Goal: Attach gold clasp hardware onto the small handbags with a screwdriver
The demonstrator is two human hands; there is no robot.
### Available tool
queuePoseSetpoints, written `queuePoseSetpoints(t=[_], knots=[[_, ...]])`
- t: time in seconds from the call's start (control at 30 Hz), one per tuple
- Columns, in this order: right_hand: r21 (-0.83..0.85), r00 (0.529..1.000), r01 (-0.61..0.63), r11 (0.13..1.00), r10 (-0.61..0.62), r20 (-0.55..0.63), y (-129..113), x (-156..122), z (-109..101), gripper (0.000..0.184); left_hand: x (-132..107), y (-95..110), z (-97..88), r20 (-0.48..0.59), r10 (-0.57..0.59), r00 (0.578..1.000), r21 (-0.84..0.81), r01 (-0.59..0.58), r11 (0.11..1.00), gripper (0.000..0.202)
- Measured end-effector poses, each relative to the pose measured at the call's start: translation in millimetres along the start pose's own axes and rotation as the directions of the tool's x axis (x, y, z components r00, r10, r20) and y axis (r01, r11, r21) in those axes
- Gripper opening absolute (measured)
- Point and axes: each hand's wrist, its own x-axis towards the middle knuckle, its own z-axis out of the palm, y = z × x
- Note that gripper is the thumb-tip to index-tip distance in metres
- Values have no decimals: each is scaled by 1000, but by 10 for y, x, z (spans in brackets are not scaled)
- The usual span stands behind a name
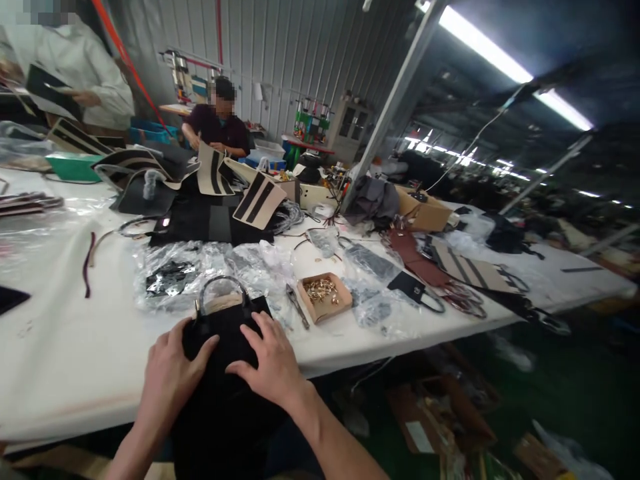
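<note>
A black handbag (220, 333) lies over the table's front edge and hangs down toward me, its looped black handle (223, 279) standing up at the top. My left hand (173, 363) grips the bag's left edge, with its thumb across the black face and its fingertips hidden. On the right part of the bag, just below a handle end, my right hand (267, 357) rests with fingers spread. Right of the bag are metal pliers (297, 307) and a small cardboard box (333, 308) holding several gold-coloured metal fittings.
Clear plastic wrapping (275, 260) covers small dark pieces behind the bag. Striped panels (260, 200) are piled at the back of the white table (60, 347). A brown bag piece (415, 257) lies to the right. One person (217, 127) sits opposite; another (95, 67) stands far left.
</note>
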Motion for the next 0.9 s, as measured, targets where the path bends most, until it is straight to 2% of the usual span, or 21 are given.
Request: queuePoseSetpoints(t=[0.1,0.17,0.23,0.27,0.3,0.37,0.43,0.5,0.6,0.7,0.73,0.77,0.8,0.83,0.9], knots=[[182,999,44,982,-44,-8,202,49,-267,61,90,-62,95,20,-54,998,-27,55,998,83],[235,991,13,972,19,-135,486,116,-600,34,97,-83,103,28,-52,998,-40,54,998,83],[112,941,-127,986,155,-301,850,199,-975,22,90,-93,97,24,-43,999,-43,44,998,83],[13,921,-217,976,209,-330,1033,243,-1147,22,88,-96,95,19,-37,999,-43,38,998,84],[-82,917,-287,954,249,-312,1201,288,-1291,24,89,-99,95,16,-32,999,-41,33,999,84],[-227,930,-351,909,310,-197,1454,373,-1472,19,99,-105,105,17,-33,999,-34,34,999,85],[-299,935,-353,887,345,-80,1577,443,-1510,13,109,-109,120,24,-39,999,-33,40,999,85],[-330,930,-356,874,365,-37,1591,486,-1462,14,107,-106,126,24,-45,999,-37,46,998,85],[-349,923,-374,859,381,-51,1530,476,-1426,15,62,-76,94,-4,-38,999,-59,38,998,80],[-316,921,-389,865,372,-115,1573,400,-1540,18,-11,-31,49,-32,-52,998,-133,47,990,72],[-255,909,-411,875,370,-193,1623,383,-1582,23,-27,-19,46,-28,-67,997,-155,62,986,69],[-158,876,-438,885,382,-294,1671,379,-1607,36,-36,-11,50,-18,-84,996,-164,80,983,67],[-48,848,-430,901,386,-364,1695,384,-1605,48,-36,-4,60,-9,-105,994,-164,102,981,66],[70,839,-380,922,375,-394,1676,394,-1571,55,-31,3,71,9,-115,993,-154,116,981,65],[255,885,-230,939,311,-347,1455,394,-1398,54,-11,21,89,32,-137,990,-129,140,982,65]])
